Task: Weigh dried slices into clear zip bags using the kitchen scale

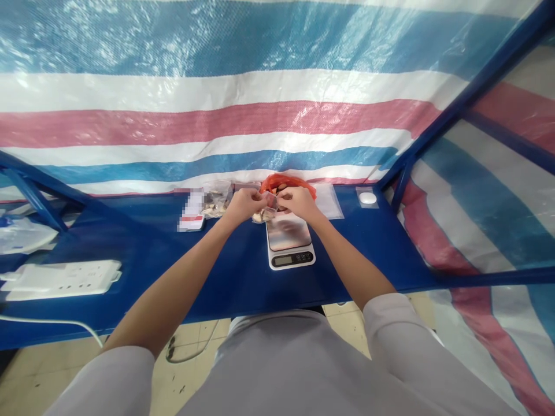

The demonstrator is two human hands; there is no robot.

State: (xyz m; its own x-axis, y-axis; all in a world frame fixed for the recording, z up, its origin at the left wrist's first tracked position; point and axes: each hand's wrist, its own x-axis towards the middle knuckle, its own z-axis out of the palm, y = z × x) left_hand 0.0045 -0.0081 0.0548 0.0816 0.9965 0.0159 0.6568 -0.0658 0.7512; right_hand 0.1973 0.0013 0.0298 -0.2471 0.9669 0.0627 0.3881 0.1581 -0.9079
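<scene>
Between my two hands is a small clear plastic bag (263, 216) with pale pieces in its lower part. My left hand (243, 204) pinches its upper left side, fingers closed. The fingers of my right hand (300, 203) are closed on its upper right side. The bag hangs over the back left edge of a white kitchen scale (290, 232); whether it touches the scale I cannot tell. Just behind my hands lies an orange-red plastic bag (274, 182) holding brownish pieces, partly hidden by my right hand. Left of my left hand lie clear bags of pale pieces (213, 209).
On the blue table (234, 277), flat clear bags (330, 202) lie right of the orange-red bag. Further right is a round white object (367, 198) on clear plastic. A white power strip (65, 278) lies at left. Blue frame bars (433, 124) and striped sheeting (217, 127) enclose the table.
</scene>
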